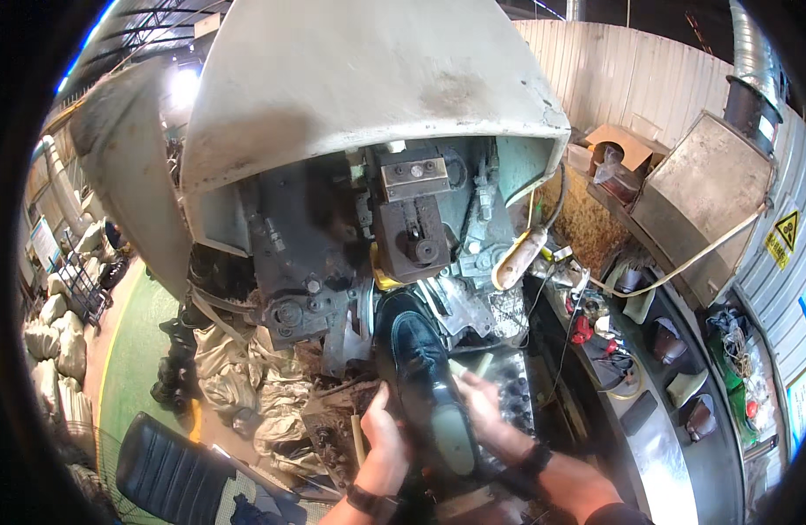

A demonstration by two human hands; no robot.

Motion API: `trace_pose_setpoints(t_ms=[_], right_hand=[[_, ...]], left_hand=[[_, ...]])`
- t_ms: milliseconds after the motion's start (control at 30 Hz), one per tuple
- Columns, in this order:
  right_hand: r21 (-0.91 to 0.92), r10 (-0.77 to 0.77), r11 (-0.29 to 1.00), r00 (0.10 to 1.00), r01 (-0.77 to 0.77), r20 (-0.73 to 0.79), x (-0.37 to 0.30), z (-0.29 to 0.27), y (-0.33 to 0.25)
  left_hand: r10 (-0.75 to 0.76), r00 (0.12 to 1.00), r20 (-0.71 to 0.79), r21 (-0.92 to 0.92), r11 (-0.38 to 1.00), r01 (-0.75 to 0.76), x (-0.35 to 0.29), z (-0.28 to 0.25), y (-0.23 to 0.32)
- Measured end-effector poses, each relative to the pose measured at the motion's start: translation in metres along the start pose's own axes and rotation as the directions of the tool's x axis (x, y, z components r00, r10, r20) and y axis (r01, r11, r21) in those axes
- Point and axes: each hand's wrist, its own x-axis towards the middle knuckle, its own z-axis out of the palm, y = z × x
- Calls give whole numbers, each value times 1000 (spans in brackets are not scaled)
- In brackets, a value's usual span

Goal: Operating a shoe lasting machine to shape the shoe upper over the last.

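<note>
The left hand [386,430] and right hand [480,408] grasp the black shoe [413,357] by its rear sides, toe at the machine's [377,79] lower front edge, perhaps touching it.

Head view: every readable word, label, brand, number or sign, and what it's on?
No wording is legible enough to quote.
Yellow sign on the corrugated wall, right: warning triangle with a black pictogram; lettering below too small to read.
Blue-and-white poster, right edge: too small, blurred.
Board, far left: too blurred.
Black shoe: no marking can be made out.
</note>
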Motion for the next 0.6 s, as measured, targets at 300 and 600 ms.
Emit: trace_pose_setpoints(t_ms=[300, 600], right_hand=[[31, -4, 1000, 1000, 3, 16, 10, -4, 2], [89, -41, 995, 999, 40, 6, 27, -16, 6]], left_hand=[[-2, 1000, -3, -115, 993, 1, 3, 13, 0], [-28, 996, 80, -161, 986, 40, 45, -7, -28]])
